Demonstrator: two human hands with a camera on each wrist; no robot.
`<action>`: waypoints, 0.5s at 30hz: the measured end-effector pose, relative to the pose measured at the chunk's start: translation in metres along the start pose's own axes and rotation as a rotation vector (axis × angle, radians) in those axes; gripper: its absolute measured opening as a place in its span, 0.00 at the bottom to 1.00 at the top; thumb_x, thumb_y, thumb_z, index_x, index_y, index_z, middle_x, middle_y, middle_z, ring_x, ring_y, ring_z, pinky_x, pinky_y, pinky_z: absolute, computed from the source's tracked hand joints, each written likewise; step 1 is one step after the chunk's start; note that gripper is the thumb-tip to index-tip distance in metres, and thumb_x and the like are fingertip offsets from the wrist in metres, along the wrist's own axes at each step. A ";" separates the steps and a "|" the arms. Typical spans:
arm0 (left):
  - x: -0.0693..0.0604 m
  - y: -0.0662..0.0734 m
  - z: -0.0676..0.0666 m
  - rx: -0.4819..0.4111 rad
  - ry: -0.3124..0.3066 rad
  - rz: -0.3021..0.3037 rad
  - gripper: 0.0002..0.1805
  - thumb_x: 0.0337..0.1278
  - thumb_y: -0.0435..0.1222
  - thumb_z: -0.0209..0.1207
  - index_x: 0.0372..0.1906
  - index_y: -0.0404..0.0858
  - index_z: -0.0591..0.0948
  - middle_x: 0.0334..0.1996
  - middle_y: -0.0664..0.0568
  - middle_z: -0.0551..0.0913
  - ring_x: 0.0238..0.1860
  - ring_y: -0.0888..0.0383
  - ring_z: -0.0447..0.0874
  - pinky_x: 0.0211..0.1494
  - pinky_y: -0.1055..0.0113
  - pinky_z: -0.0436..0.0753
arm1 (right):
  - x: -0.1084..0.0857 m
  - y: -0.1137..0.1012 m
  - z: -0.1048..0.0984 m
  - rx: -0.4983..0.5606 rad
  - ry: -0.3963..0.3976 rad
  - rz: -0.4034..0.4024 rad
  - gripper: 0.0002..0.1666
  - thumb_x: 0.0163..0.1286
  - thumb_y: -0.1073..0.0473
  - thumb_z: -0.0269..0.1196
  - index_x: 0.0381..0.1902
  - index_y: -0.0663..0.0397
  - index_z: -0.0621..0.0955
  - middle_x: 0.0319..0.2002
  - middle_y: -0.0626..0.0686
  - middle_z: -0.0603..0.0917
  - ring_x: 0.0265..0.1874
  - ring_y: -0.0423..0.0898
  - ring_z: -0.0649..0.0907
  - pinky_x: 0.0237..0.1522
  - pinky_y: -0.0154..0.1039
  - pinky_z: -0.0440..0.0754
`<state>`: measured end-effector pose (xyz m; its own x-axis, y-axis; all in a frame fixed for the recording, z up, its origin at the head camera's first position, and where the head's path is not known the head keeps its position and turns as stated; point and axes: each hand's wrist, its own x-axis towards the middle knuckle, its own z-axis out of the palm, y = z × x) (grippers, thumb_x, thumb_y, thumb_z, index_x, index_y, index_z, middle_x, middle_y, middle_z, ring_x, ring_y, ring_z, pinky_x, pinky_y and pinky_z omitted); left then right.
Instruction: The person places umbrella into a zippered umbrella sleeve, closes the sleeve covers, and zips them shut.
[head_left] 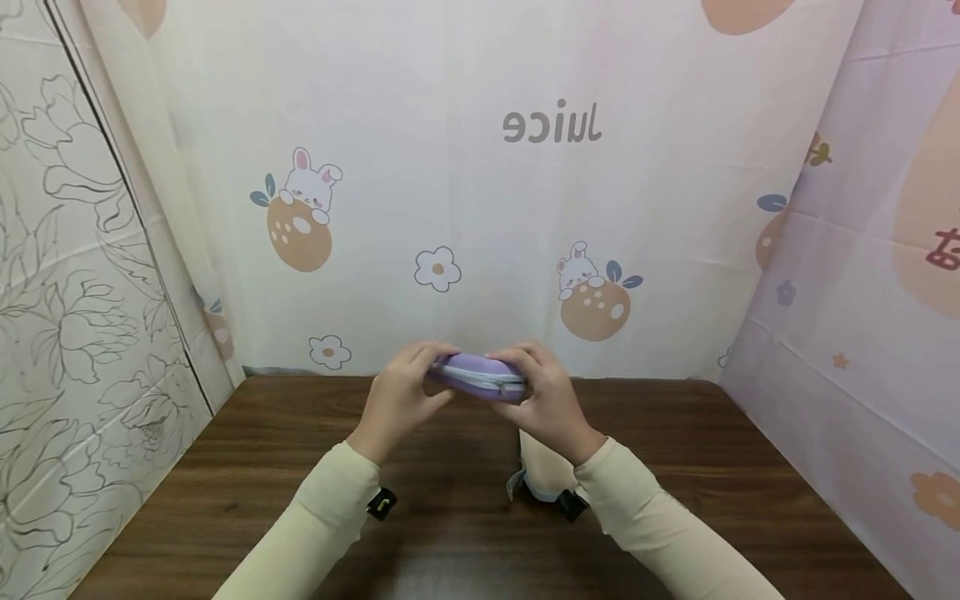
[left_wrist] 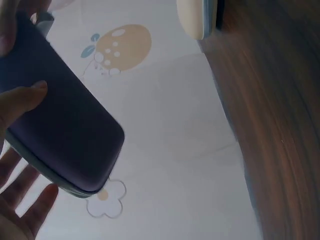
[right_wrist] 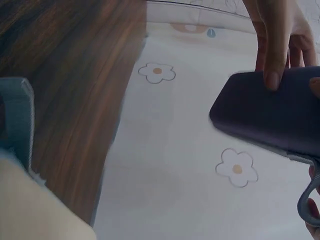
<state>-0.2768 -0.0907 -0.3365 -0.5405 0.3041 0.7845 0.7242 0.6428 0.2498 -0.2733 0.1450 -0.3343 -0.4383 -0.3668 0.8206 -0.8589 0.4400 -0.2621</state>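
In the head view a lavender zippered case [head_left: 480, 367] is held up above the far part of the table, its pale zipper edge facing me. My left hand [head_left: 399, 398] grips its left end, fingers over the top and thumb below. The right hand [head_left: 551, 400] holds the opposite end in the same way, near the zipper pull. Both wrist views show the case's dark, smooth underside, with a thumb pressed on it. A grey strap loop [right_wrist: 305, 200] hangs at its right end. The zipper looks closed; what is inside cannot be seen.
A cream case [head_left: 546, 468] with grey trim and a strap lies on the brown wood table [head_left: 450, 517], partly hidden under the right forearm. Behind the table hangs a printed curtain [head_left: 450, 192]. More patterned cloth closes in both sides.
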 end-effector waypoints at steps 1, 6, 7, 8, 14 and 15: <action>0.000 0.002 0.001 0.007 0.000 0.002 0.33 0.36 0.30 0.80 0.54 0.47 0.81 0.51 0.53 0.83 0.53 0.53 0.82 0.51 0.55 0.83 | 0.000 -0.002 0.000 -0.027 0.005 -0.010 0.34 0.48 0.65 0.80 0.55 0.47 0.81 0.49 0.52 0.79 0.48 0.51 0.78 0.45 0.47 0.79; 0.001 0.007 0.007 -0.017 -0.005 0.011 0.34 0.35 0.28 0.80 0.54 0.48 0.81 0.50 0.55 0.82 0.51 0.56 0.81 0.47 0.57 0.85 | 0.001 -0.007 0.002 -0.111 0.018 -0.048 0.33 0.46 0.60 0.81 0.53 0.48 0.82 0.47 0.52 0.79 0.45 0.51 0.78 0.41 0.50 0.73; 0.001 0.007 0.008 -0.031 -0.007 0.013 0.34 0.35 0.27 0.80 0.54 0.47 0.81 0.50 0.55 0.82 0.51 0.56 0.81 0.48 0.57 0.84 | 0.001 -0.007 0.002 -0.116 0.018 -0.049 0.33 0.46 0.59 0.81 0.53 0.48 0.82 0.47 0.52 0.79 0.45 0.51 0.78 0.41 0.49 0.72; 0.001 0.007 0.008 -0.043 -0.007 0.016 0.34 0.34 0.27 0.80 0.54 0.47 0.81 0.50 0.55 0.82 0.51 0.57 0.81 0.49 0.58 0.84 | 0.002 -0.008 0.002 -0.119 0.016 -0.049 0.33 0.47 0.58 0.81 0.53 0.48 0.82 0.47 0.52 0.79 0.45 0.50 0.78 0.41 0.49 0.71; 0.002 0.007 0.013 -0.107 0.007 0.029 0.34 0.34 0.29 0.81 0.54 0.45 0.82 0.49 0.54 0.82 0.51 0.57 0.81 0.54 0.61 0.81 | 0.005 -0.012 0.002 -0.131 0.005 -0.049 0.33 0.48 0.56 0.81 0.54 0.46 0.83 0.47 0.51 0.79 0.45 0.50 0.78 0.42 0.49 0.72; 0.002 0.007 0.013 -0.117 0.014 0.027 0.33 0.34 0.28 0.80 0.53 0.44 0.82 0.49 0.53 0.82 0.51 0.57 0.81 0.55 0.61 0.80 | 0.006 -0.013 0.002 -0.138 0.003 -0.050 0.33 0.48 0.56 0.81 0.54 0.45 0.83 0.47 0.51 0.80 0.45 0.51 0.78 0.42 0.49 0.73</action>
<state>-0.2786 -0.0762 -0.3404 -0.5151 0.3099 0.7992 0.7837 0.5479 0.2927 -0.2654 0.1357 -0.3268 -0.3947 -0.3888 0.8325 -0.8349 0.5300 -0.1483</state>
